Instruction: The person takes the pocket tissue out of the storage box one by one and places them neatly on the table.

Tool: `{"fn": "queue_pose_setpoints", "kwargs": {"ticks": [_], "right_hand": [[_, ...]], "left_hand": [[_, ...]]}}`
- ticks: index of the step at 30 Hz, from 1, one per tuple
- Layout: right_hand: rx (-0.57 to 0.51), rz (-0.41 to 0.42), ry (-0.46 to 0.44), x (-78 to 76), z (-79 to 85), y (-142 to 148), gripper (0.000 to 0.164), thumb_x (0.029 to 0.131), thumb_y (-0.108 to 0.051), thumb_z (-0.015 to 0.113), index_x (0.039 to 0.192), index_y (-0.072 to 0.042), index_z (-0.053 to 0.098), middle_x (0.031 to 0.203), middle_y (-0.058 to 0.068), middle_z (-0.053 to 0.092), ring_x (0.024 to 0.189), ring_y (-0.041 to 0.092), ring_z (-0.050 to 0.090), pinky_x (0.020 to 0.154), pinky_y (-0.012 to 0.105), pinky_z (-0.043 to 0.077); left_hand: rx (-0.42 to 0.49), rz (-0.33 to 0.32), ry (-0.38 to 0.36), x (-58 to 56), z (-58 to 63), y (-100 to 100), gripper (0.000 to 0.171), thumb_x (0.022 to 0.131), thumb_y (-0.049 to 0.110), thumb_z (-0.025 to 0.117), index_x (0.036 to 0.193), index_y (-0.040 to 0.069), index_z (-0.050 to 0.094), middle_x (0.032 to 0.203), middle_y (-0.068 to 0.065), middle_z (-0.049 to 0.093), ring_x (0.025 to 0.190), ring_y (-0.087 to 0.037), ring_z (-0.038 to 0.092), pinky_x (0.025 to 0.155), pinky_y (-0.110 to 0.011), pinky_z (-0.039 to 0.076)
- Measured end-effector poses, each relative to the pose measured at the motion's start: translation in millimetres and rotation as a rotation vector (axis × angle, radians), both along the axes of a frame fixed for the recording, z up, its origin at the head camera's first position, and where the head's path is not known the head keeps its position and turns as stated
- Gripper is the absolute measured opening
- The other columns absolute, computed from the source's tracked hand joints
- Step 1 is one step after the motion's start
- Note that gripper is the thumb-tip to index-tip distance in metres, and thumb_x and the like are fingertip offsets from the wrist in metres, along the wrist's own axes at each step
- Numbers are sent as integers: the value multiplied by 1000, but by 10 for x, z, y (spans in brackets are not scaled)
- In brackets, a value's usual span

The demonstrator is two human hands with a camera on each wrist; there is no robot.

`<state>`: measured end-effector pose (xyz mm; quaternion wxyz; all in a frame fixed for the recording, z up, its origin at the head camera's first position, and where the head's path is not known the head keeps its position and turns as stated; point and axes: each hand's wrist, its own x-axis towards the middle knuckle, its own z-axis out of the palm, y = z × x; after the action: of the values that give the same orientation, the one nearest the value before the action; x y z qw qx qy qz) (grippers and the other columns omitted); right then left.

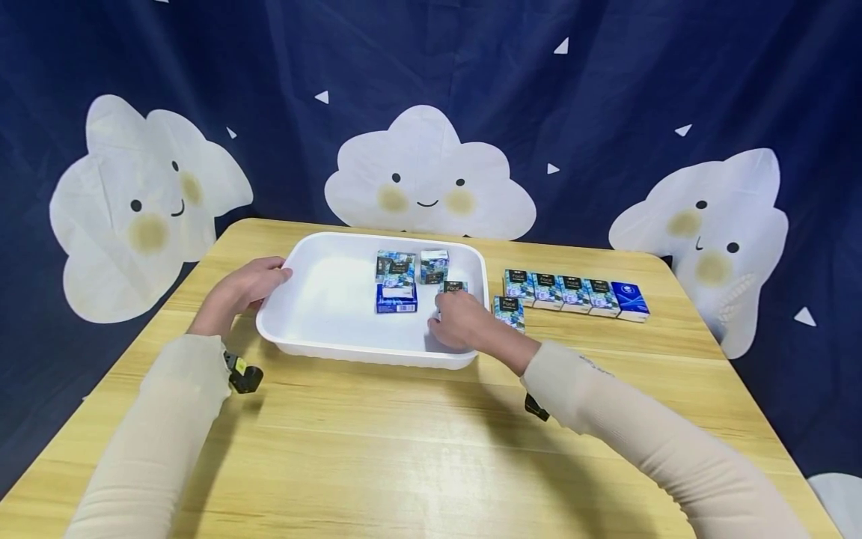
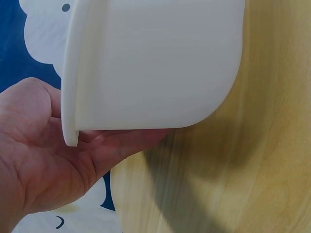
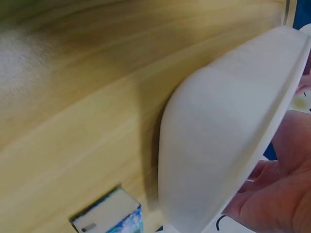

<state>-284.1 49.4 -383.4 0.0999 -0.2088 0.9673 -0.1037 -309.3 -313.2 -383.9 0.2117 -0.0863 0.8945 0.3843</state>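
A white plastic tray (image 1: 337,329) stands on the table, and my left hand (image 1: 259,281) grips its left end. In the left wrist view, the fingers of this hand lie along the tray's outer wall (image 2: 165,63). My right hand (image 1: 460,322) is inside the tray's right end and holds a small floral box (image 1: 455,286), mostly hidden by the fingers. Beside it in the tray are an upright floral box (image 1: 434,267), another floral box (image 1: 399,273) and a dark blue box (image 1: 396,305) under that one. The right wrist view shows mainly the tray's outside (image 3: 209,136).
Just right of the tray, a floral box (image 1: 509,311) lies on the wooden table (image 1: 377,442). Farther right runs a row of several floral boxes (image 1: 561,290) ending in a blue box (image 1: 630,301). A dark blue curtain (image 1: 431,52) with clouds hangs behind.
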Motion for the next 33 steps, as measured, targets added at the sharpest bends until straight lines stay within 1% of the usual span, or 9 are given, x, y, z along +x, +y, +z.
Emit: {"fn": "queue_pose_setpoints", "kwargs": {"ticks": [3, 7, 10, 13, 15, 19, 21, 27, 33], "right_hand": [[-8, -40, -1, -54, 13, -9, 32, 101, -25, 59, 116, 3, 62, 104, 17, 68, 100, 30, 66, 90, 43, 54], [5, -133, -28, -165, -11, -20, 54, 101, -28, 61, 140, 7, 46, 122, 23, 62, 114, 35, 62, 97, 45, 53], [22, -177, -51, -244, -40, -23, 63, 101, -30, 62, 147, 7, 39, 127, 26, 59, 118, 37, 60, 99, 47, 52], [36, -193, -67, -304, -46, -35, 61, 101, -32, 61, 144, 7, 42, 124, 24, 59, 115, 34, 60, 97, 46, 52], [46, -194, -78, -338, -37, -48, 56, 101, -32, 62, 139, 7, 46, 118, 22, 61, 108, 31, 61, 94, 43, 53], [85, -177, -124, -388, 9, -66, 43, 101, -31, 63, 125, 5, 59, 104, 14, 66, 95, 24, 62, 86, 37, 54], [107, -166, -146, -404, 33, -66, 41, 100, -31, 64, 122, 3, 62, 100, 12, 67, 91, 23, 62, 84, 35, 54], [90, -168, -193, -414, 81, -47, 40, 96, -29, 69, 121, 2, 62, 101, 11, 67, 92, 23, 64, 86, 36, 55], [77, -174, -209, -406, 98, -46, 40, 94, -28, 71, 120, 1, 63, 100, 11, 68, 90, 22, 66, 80, 34, 55]], "left_hand": [[3, 3, -2, 4, 3, 6, 59, 110, 30, 29, 161, 3, 16, 149, -25, 38, 121, -36, 47, 87, -36, 47], [5, -1, -6, 0, -2, 8, 57, 111, 29, 29, 160, 2, 19, 145, -24, 40, 118, -36, 48, 85, -35, 46], [3, -4, -4, -8, -6, 10, 57, 111, 29, 29, 160, 2, 19, 144, -23, 40, 116, -35, 48, 83, -35, 46], [-1, -5, 0, -12, 0, 16, 57, 110, 29, 30, 160, 3, 19, 145, -23, 40, 116, -34, 48, 83, -35, 45], [-2, -3, 1, -15, 4, 18, 58, 111, 29, 30, 161, 3, 19, 145, -23, 40, 116, -34, 48, 83, -36, 45], [-2, -5, 3, -19, 6, 17, 57, 111, 29, 29, 160, 2, 19, 145, -24, 40, 116, -34, 48, 84, -36, 46], [-2, -5, 5, -19, 7, 17, 57, 111, 29, 29, 160, 2, 19, 144, -24, 41, 115, -34, 48, 84, -36, 46], [-2, -7, 5, -12, 16, 17, 57, 111, 29, 30, 160, 2, 19, 144, -24, 41, 115, -34, 49, 84, -36, 46], [-3, -12, 3, -4, 14, -5, 59, 111, 30, 30, 161, 2, 18, 147, -24, 39, 118, -35, 49, 84, -35, 47]]}}
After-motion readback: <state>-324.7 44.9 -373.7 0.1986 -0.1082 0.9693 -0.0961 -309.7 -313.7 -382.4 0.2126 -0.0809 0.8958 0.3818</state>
